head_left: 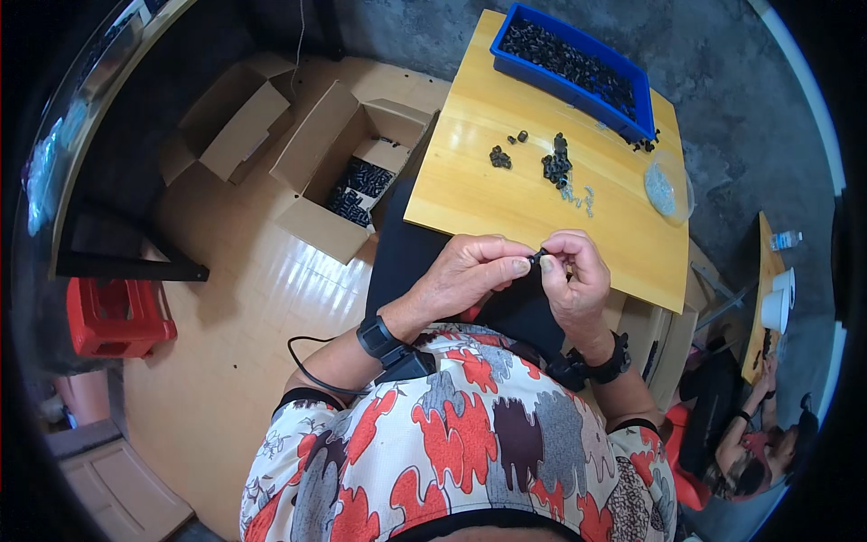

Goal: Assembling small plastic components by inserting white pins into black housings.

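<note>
My left hand (474, 275) and my right hand (578, 280) meet in front of me, just off the near edge of the wooden table (470, 181). Between their thumbs and fingertips they both pinch a small black plastic part (536, 257), mostly covered by the fingers. Beyond my hands on the tabletop lies a heap of black parts (556, 167), with small clear pieces (579, 196) beside it. A smaller cluster of black parts (499, 157) sits to its left.
A blue tray (578, 101) full of black parts stands at the far edge. A clear round container (666, 188) is at the right edge. Left on the floor, an open cardboard box (312, 212) holds black parts; a red stool (122, 316) stands farther left. Another person (750, 443) sits at right.
</note>
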{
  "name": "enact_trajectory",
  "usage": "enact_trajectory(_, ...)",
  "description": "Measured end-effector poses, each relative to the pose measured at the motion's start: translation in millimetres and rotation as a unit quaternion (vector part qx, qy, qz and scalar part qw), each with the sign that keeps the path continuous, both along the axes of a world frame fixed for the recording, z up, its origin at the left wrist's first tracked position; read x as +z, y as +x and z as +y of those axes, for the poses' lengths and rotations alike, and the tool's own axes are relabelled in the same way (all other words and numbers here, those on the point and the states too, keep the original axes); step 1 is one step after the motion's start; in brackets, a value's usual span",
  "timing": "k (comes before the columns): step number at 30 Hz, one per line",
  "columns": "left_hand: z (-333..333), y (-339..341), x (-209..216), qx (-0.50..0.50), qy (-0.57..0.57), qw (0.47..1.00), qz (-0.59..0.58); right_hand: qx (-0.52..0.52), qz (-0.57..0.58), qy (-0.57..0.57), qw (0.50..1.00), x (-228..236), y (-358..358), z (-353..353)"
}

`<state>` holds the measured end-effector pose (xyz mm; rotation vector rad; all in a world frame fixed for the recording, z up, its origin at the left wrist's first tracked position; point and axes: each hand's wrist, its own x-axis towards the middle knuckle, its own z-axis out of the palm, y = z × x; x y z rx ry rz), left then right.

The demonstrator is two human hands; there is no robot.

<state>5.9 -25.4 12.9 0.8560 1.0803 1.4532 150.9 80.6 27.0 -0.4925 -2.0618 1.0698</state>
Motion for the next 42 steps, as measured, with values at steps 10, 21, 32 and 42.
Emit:
enact_trajectory(10, 1, -1, 0, -0.002, 0.007, 1.000, -0.002, -0.008, -0.025, 0.063, 0.998, 3, -1, -1)
enact_trajectory(21, 9, -5, -15, -0.019, -0.023, 0.999, 0.035, 0.045, -0.088, 0.000, 0.995, 12, 1, 14)
enact_trajectory(32, 20, -1, -12, -0.018, -0.021, 1.000, 0.001, 0.043, -0.099, -0.012, 0.994, 10, 5, 22)
enact_trajectory(42, 37, 0, -11, 0.041, -0.030, 0.999, -0.012, 0.011, -0.052, 0.019, 0.998, -1, -5, 27)
